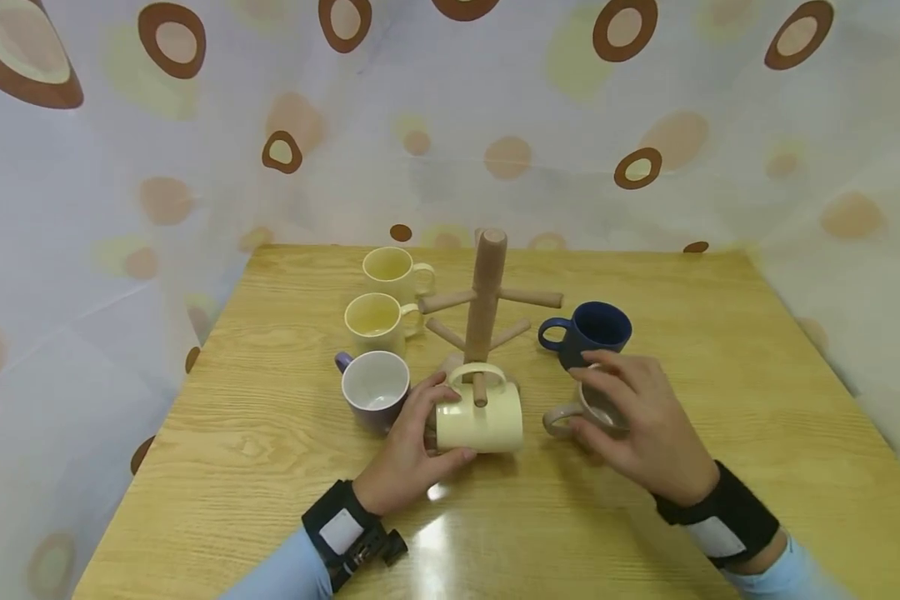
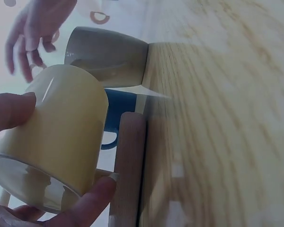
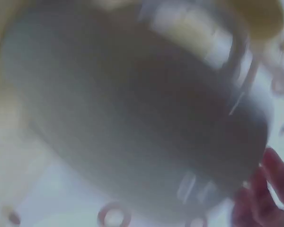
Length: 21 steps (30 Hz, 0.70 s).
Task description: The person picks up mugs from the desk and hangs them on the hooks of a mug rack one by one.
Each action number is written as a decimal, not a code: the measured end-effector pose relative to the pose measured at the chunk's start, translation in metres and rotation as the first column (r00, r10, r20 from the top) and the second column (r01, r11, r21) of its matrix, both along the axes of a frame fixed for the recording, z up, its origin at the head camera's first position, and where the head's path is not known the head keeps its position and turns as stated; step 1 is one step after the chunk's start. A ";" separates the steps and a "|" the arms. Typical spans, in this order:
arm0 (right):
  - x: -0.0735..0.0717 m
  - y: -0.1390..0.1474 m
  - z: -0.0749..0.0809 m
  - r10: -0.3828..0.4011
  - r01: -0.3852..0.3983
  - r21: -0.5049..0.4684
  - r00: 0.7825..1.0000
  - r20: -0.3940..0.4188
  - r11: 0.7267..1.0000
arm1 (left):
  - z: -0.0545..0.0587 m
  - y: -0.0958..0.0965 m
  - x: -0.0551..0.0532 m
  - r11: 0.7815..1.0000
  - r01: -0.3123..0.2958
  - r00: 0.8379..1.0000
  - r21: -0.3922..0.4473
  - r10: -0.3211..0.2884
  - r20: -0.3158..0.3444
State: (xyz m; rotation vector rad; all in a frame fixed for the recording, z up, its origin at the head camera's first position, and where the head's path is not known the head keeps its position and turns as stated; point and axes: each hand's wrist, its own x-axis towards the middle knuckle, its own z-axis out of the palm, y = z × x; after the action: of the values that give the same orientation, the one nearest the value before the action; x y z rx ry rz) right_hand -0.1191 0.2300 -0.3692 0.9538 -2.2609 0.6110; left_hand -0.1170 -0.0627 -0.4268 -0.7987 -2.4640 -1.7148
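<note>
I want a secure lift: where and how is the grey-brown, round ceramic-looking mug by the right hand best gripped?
Probably by the body near the rim, coming from the right: the grey-brown mug stands upright, and its looped handle points left, towards the brown wooden branched rack, leaving the opposite side handle-free. The navy-blue mug behind likely makes the far side tighter.

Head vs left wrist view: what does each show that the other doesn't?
Only head: the rear glossy pale-yellow mug, the nearer glossy pale-yellow mug and the dark-purple mug with a white interior.

Only left wrist: a clear look into the cylindrical cream mug, plus the base end of the tapered grey-brown mug, which head hides behind the right hand.

Both: those last two mugs, the dark-blue mug, both hands and the light wood table.
</note>
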 end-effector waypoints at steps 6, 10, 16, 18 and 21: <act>-0.011 0.033 0.000 -0.126 0.060 0.359 0.979 0.164 0.931 | 0.024 0.001 0.011 1.000 0.018 1.000 -0.006 -0.018 0.016; -0.017 0.035 -0.009 -0.120 0.023 0.411 0.970 0.213 0.912 | 0.017 0.000 0.010 1.000 0.022 0.999 -0.005 -0.022 0.042; -0.022 0.030 -0.009 -0.210 0.058 0.480 0.940 0.269 0.875 | -0.001 -0.002 0.005 0.999 0.029 0.999 -0.035 -0.030 -0.015; -0.022 0.029 -0.008 -0.240 0.078 0.499 0.932 0.270 0.863 | 0.002 -0.004 0.008 0.995 0.013 0.997 -0.101 -0.021 -0.080; -0.023 0.030 -0.008 -0.265 0.102 0.489 0.924 0.276 0.866 | 0.007 -0.008 0.014 0.975 -0.031 0.983 -0.219 -0.010 -0.181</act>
State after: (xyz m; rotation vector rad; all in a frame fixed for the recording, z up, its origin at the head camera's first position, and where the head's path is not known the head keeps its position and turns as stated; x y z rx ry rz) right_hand -0.1418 0.2600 -0.3776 0.8771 -2.8498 0.1391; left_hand -0.1027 -0.0710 -0.4201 -0.9132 -2.5543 -1.3131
